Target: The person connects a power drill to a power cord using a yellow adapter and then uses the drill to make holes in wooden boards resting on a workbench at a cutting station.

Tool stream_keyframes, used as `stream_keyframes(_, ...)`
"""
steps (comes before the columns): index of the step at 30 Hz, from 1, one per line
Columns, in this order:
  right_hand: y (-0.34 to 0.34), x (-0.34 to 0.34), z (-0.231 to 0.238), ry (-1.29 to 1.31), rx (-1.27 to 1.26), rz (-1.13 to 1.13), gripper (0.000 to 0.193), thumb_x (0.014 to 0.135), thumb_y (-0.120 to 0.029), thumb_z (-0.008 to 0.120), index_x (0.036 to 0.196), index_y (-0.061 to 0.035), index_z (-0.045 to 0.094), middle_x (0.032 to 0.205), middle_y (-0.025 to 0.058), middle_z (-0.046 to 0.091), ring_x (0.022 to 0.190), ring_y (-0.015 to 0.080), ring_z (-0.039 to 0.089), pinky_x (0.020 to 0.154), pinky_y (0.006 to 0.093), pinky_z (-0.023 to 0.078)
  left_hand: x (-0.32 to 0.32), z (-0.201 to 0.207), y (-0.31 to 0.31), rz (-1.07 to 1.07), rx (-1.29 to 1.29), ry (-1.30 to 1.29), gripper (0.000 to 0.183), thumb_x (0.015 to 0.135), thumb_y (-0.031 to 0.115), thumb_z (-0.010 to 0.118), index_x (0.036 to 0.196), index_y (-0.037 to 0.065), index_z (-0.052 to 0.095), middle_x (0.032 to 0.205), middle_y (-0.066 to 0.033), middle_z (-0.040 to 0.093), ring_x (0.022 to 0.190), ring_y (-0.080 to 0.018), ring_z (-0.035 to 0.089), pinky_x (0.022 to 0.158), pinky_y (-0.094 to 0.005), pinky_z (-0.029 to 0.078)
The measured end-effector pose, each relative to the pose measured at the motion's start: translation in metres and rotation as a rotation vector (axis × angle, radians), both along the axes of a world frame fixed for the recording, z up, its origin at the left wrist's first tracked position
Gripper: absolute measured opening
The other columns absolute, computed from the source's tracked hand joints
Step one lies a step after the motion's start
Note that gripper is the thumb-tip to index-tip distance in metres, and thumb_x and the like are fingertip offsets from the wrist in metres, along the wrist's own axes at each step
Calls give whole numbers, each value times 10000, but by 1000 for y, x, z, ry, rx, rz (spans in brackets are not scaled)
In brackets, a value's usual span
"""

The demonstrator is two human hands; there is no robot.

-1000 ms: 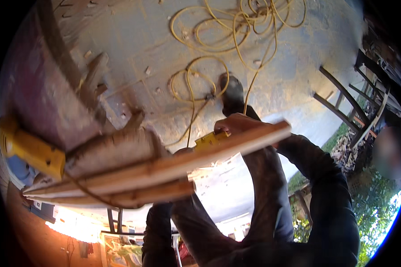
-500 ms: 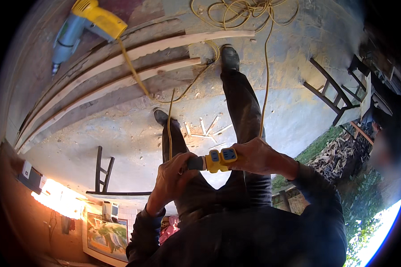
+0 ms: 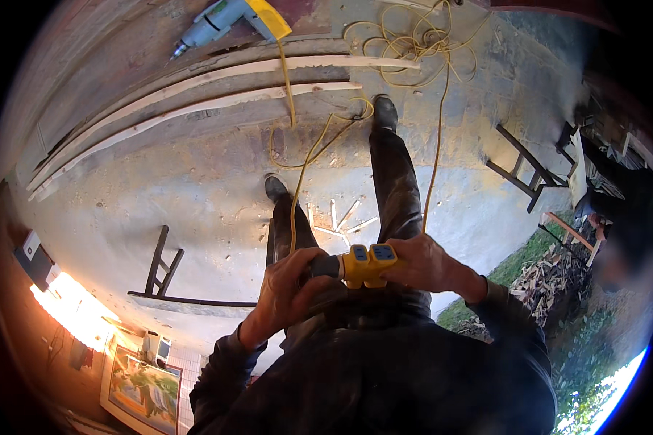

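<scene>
My left hand (image 3: pixel 287 286) is closed around a dark grey plug (image 3: pixel 325 266), whose yellow cord runs up between thumb and body of the hand. Gripped in my right hand (image 3: pixel 421 262) is a yellow extension socket (image 3: pixel 366 267) with blue outlet faces. Plug and socket meet end to end in front of my waist, with a pale strip between them; how deep the plug sits I cannot tell. A second yellow cord (image 3: pixel 437 145) leaves my right hand toward the far floor. At the far left is a blue-grey drill (image 3: pixel 221 23) with a yellow handle and a cord hanging from it.
Long wooden strips (image 3: pixel 218 78) lie across the far left floor. Loops of yellow cable (image 3: pixel 413 43) spread beyond my feet. Short wood pieces (image 3: pixel 334 226) lie between my legs. Dark stools (image 3: pixel 526 170) (image 3: pixel 163 264) stand on both sides. A person in dark clothes (image 3: pixel 627 203) is at right.
The whole view has shifted, and the drill shows smaller and farther right over the wooden strips. Both hands keep their holds, with plug and socket still end to end.
</scene>
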State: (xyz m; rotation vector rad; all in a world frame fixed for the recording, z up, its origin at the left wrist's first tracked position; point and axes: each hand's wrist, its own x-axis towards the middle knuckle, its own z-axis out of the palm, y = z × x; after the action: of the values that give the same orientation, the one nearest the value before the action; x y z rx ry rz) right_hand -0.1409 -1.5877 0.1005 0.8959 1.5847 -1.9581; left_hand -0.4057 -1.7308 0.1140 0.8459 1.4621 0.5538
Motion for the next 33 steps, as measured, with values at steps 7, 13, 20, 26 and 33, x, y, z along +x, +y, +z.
stream_keyframes(7,17,0,19,-32,7,-32,292,937,-217,728,1168,-40,696,819,126,724,719,217,715,696,347,549,-3,13,-6,67,24,3,351,876,121,717,1196,-3,644,958,-129,705,755,-208,635,688,-333,505)
stream_keyframes(13,4,22,26,-32,-39,-231,394,932,-266,783,1225,-22,683,833,74,729,680,169,701,660,317,564,0,22,-18,263,2,25,416,840,109,753,1229,9,646,920,-57,684,756,-135,581,684,-290,475)
stream_keyframes(20,-10,24,52,204,298,-241,490,871,-293,844,1241,-20,674,1022,136,770,895,217,765,798,320,603,16,57,-16,222,-38,72,434,853,60,749,1268,0,636,1012,-118,727,889,-142,686,777,-301,542)
stream_keyframes(26,-19,28,64,165,407,-333,480,857,-270,859,1224,-23,672,1000,147,766,893,252,772,813,334,613,32,71,-24,254,-17,118,414,861,79,741,1258,2,649,1029,-136,732,863,-185,691,760,-316,538)
stream_keyframes(33,-28,13,70,150,804,-314,502,761,-140,883,1208,-43,676,974,147,751,822,307,758,707,355,615,47,76,-29,262,52,125,397,875,91,704,1253,-13,643,1026,-139,738,896,-202,700,815,-319,541)
